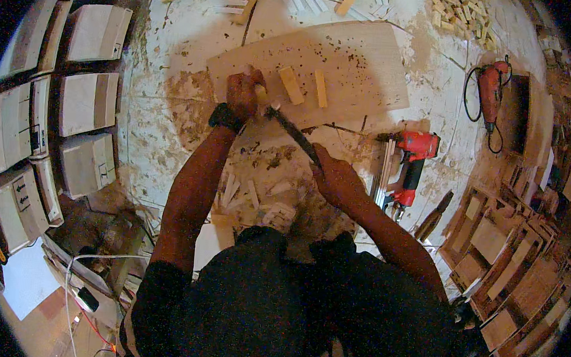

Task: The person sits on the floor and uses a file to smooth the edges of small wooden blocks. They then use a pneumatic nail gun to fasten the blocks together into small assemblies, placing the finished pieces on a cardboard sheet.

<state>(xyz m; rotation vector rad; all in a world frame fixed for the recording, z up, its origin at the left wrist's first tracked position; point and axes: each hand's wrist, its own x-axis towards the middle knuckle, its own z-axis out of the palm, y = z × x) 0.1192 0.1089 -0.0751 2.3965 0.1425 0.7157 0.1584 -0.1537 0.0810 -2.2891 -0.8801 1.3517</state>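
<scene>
Key relation: tool tip vs. block. Block (261,95) is in the left hand (244,93), sticking out on the right side of the fingers, over the near-left part of the board (382,55). Left grip looks closed on it; finger detail too dark to say more.

Right hand (332,177) is near and right of the left one, its grip closed round the near end of a dark, straight tool (294,133). Tool's long axis runs diagonally, near-right to far-left, so it points straight back at the left hand. Tip sits just near-right of the block; can't tell if it's touching. Exact tool type not clear either.

Two spares on the board, right of the left hand: left spare (291,85) and right spare (321,89). Apart from each other, long axes roughly near-far, far ends leaning left. Left hand is the closer one to the left spare.

Red nailer (417,145) lies well right of the tool; right hand is nearer to it.
</scene>
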